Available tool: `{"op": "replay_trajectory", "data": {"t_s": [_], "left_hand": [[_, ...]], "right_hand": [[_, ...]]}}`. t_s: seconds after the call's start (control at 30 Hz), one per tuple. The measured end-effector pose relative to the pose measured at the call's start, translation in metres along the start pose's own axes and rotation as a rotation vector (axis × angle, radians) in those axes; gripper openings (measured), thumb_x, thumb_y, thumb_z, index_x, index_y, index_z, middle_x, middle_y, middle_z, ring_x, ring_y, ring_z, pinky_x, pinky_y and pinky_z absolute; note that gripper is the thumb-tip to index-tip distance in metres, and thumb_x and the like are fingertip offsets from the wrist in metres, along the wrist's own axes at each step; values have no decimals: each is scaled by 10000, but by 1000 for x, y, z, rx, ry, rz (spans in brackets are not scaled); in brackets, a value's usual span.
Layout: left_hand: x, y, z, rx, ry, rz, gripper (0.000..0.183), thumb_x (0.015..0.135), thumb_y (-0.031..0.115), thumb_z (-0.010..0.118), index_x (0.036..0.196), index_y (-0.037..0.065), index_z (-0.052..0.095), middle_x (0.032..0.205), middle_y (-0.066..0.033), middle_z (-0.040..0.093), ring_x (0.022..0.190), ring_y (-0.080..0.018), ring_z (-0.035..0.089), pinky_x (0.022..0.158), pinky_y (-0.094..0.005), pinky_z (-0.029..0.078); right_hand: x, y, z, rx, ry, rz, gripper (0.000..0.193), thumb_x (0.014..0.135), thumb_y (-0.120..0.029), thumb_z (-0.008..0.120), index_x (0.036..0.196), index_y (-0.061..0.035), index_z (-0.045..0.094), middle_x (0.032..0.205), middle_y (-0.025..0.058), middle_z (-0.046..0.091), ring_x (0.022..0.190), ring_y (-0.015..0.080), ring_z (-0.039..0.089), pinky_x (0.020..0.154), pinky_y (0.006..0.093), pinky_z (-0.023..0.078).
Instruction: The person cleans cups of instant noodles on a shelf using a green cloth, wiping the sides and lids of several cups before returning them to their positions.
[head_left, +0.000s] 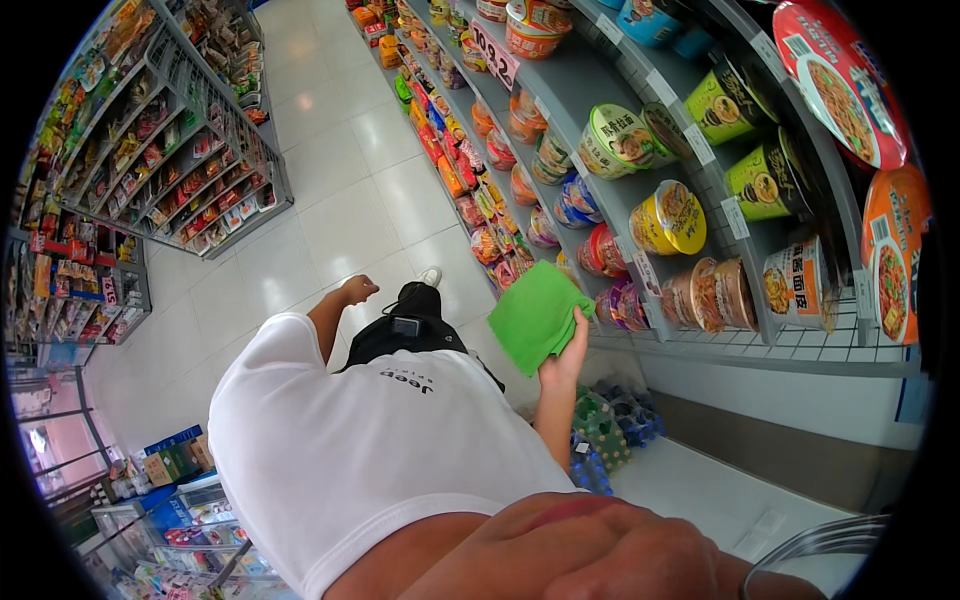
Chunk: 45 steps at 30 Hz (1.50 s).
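Observation:
My right hand [566, 362] grips a green cloth [538, 316], folded and hanging out to the left of my fingers. It is raised beside the instant noodle shelves, and the cloth's upper edge comes close to the lower noodle cups [622, 304]. Over the tiled floor, my left hand [358, 289] hangs away from the shelves with its fingers loosely curled and nothing visible in them. A yellow noodle cup [668, 218] and a green-and-white noodle bowl [616, 140] stand on the shelf boards to the right of the cloth.
Grey noodle shelves [590, 90] run along my right side. Bottles in plastic wrap [600, 425] stand on the floor below them. Across the tiled aisle [340, 210] stands a snack rack [180, 140] on the left. A glass-fronted display [200, 520] is at the lower left.

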<state>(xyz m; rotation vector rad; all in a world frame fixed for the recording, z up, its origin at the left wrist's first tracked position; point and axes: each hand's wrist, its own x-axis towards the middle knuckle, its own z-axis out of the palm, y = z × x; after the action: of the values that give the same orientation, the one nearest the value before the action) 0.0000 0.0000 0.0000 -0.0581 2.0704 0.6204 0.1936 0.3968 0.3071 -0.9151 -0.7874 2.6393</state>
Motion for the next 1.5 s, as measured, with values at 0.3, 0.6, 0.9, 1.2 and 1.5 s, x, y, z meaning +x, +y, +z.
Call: {"op": "replay_trajectory", "data": {"t_s": [0.3,0.6,0.9,1.2,1.5], "left_hand": [[39,-12,-28,220,-346,110,439,873,407,537,1068,37,668,1042,-176,675,970,-356,651,791,-484,549],[116,71,-92,-44,179,540,358,840,335,589,913,-2,685,804,-141,695,714,-232,678,713,-358,531],[26,371,-252,-501,83,1192,264,924,178,611,1095,-22,624,944,-69,682,859,-111,635,774,-265,509],[-142,579,-317,-248,571,1986,630,811,345,739,1298,60,458,1185,-204,577,1078,-280,599,879,-412,474],[-181,626,-292,-26,784,1812,675,849,540,613,1143,-47,452,924,-268,623,822,-435,621,679,-486,508]], "right_hand": [[41,38,62,49,46,-42,429,943,-338,520,1277,-70,519,1245,64,576,1124,226,568,953,386,466],[60,50,108,46,189,-149,395,945,-325,528,1239,-61,542,1205,53,598,1107,217,575,953,368,461],[84,76,141,117,286,-303,393,941,-332,528,1222,-59,558,1199,57,606,1100,217,577,960,366,454],[83,109,142,241,368,-449,440,948,-339,498,1265,-36,534,1231,92,598,1133,257,574,978,407,455],[66,121,137,333,499,-559,409,929,-334,542,1221,-48,552,1185,83,610,1088,246,585,949,391,466]]}}
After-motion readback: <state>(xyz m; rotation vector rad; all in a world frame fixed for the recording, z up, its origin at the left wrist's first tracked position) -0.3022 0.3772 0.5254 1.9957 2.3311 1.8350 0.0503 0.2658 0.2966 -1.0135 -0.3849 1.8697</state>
